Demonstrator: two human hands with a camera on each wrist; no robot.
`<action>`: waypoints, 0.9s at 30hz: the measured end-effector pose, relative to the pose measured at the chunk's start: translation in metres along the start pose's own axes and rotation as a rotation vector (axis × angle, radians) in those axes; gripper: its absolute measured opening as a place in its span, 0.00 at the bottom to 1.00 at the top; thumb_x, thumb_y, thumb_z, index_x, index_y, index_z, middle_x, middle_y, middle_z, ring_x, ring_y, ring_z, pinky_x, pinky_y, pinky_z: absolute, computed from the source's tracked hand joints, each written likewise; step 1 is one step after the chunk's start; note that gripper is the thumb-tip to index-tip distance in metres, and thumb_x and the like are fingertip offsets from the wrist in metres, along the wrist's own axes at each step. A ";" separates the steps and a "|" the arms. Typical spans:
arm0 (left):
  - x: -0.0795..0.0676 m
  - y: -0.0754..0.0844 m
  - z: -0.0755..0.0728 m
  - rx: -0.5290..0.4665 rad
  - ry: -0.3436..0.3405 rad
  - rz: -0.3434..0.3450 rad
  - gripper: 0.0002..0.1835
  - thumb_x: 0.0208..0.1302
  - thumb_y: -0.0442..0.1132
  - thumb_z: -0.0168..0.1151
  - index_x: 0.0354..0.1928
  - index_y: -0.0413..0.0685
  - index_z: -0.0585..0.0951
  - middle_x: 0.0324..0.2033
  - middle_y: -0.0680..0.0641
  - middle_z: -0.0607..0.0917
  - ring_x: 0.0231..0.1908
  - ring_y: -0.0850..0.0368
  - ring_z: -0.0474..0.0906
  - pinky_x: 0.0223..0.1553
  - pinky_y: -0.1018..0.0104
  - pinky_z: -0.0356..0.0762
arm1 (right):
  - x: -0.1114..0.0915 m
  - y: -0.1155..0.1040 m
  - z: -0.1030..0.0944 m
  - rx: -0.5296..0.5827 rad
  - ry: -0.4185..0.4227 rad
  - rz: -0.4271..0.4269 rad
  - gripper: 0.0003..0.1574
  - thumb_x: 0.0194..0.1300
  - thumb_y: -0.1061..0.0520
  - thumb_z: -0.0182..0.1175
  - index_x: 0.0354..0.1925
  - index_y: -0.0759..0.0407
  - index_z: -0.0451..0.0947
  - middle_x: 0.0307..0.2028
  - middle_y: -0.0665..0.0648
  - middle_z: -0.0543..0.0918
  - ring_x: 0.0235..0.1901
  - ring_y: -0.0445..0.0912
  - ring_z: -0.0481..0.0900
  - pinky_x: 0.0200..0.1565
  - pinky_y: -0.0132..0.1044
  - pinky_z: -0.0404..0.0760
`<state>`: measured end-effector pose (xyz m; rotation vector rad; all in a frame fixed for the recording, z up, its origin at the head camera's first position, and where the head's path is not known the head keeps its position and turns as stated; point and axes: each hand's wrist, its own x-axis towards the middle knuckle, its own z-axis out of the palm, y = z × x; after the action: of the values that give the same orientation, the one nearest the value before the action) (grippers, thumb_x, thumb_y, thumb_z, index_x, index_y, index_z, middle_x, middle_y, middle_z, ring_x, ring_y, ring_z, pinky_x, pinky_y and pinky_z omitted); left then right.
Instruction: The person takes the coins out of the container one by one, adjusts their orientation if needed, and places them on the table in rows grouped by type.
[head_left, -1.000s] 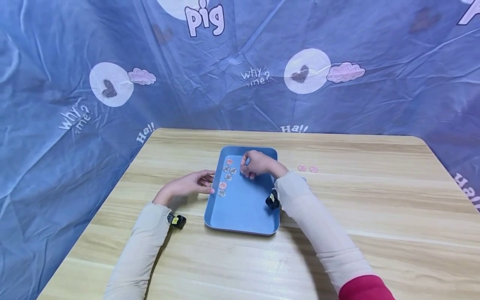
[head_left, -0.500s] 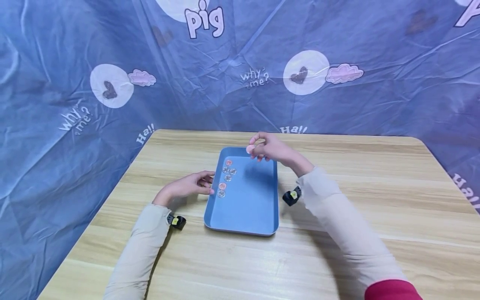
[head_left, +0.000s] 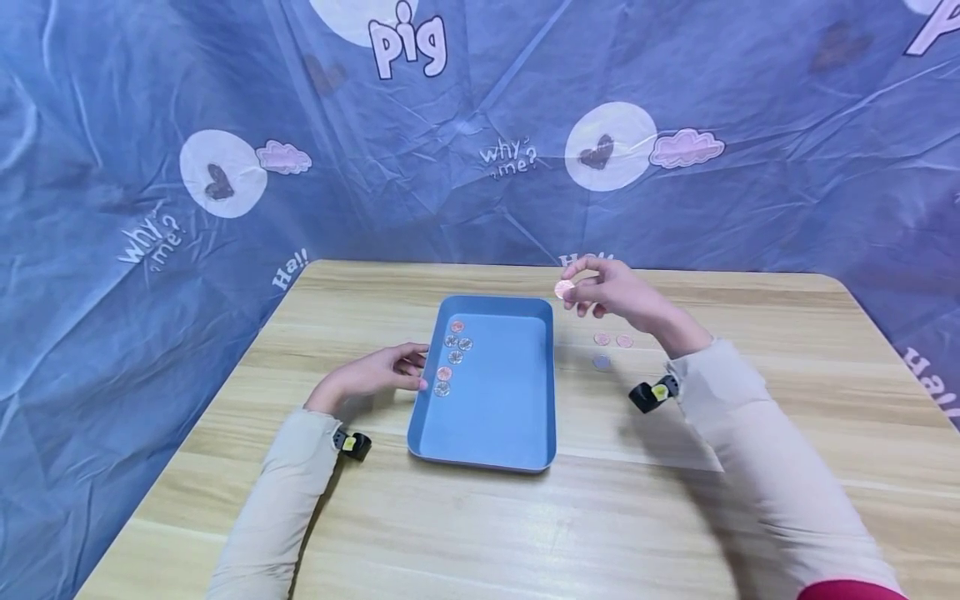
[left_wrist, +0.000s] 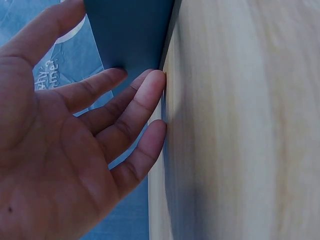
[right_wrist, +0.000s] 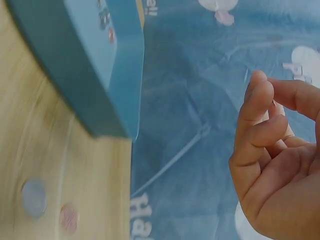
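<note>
My right hand (head_left: 618,296) pinches a copper-coloured coin (head_left: 564,289) between thumb and forefinger, raised beyond the tray's far right corner. In the right wrist view the fingers hide that coin. The blue rectangular tray (head_left: 491,425) lies on the table, with two copper-coloured coins (head_left: 444,373) and several silver coins (head_left: 442,389) along its left side. Loosely bent, the fingers of my left hand (head_left: 378,375) rest at the tray's left wall, as the left wrist view also shows. Right of the tray, two copper-coloured coins (head_left: 624,341) and one silver coin (head_left: 602,362) lie on the wood.
The wooden table (head_left: 480,542) ends at the back against a blue printed cloth (head_left: 420,208), which also hangs along both sides. Each wrist carries a small black camera, the right camera (head_left: 651,395) hanging above the table.
My right hand rises from inside the tray with the copper-coloured coin, then moves right past its far corner. The coins on the table come back into view. My left hand stays put.
</note>
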<state>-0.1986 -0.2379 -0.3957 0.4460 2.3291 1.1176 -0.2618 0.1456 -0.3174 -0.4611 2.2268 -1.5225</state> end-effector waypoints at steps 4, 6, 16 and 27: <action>0.000 0.000 -0.001 0.007 0.000 -0.002 0.42 0.64 0.44 0.64 0.73 0.35 0.55 0.62 0.33 0.71 0.60 0.40 0.71 0.66 0.49 0.68 | -0.008 0.017 -0.014 0.015 0.014 0.006 0.13 0.69 0.61 0.54 0.50 0.59 0.65 0.27 0.45 0.82 0.26 0.38 0.76 0.26 0.29 0.71; 0.000 0.000 -0.001 0.012 -0.001 -0.006 0.43 0.64 0.45 0.64 0.73 0.35 0.54 0.62 0.34 0.71 0.60 0.41 0.71 0.66 0.49 0.68 | -0.012 0.026 -0.019 0.018 0.021 0.015 0.13 0.69 0.59 0.54 0.50 0.57 0.65 0.27 0.44 0.82 0.26 0.38 0.76 0.26 0.29 0.71; 0.001 -0.002 -0.001 0.011 0.002 -0.018 0.43 0.64 0.46 0.64 0.73 0.38 0.55 0.62 0.36 0.72 0.60 0.43 0.71 0.66 0.50 0.68 | -0.033 0.061 -0.045 -0.021 0.066 0.061 0.14 0.69 0.58 0.55 0.50 0.58 0.65 0.29 0.43 0.82 0.27 0.37 0.76 0.27 0.28 0.73; 0.002 -0.003 -0.001 0.007 0.003 -0.020 0.42 0.64 0.45 0.64 0.73 0.38 0.55 0.62 0.36 0.72 0.60 0.43 0.71 0.66 0.50 0.68 | -0.046 0.092 -0.061 -0.038 0.088 0.097 0.16 0.69 0.60 0.55 0.52 0.63 0.65 0.29 0.44 0.83 0.27 0.37 0.76 0.25 0.29 0.72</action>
<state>-0.2007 -0.2393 -0.3986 0.4229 2.3359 1.1013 -0.2564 0.2489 -0.3772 -0.2970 2.3128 -1.4796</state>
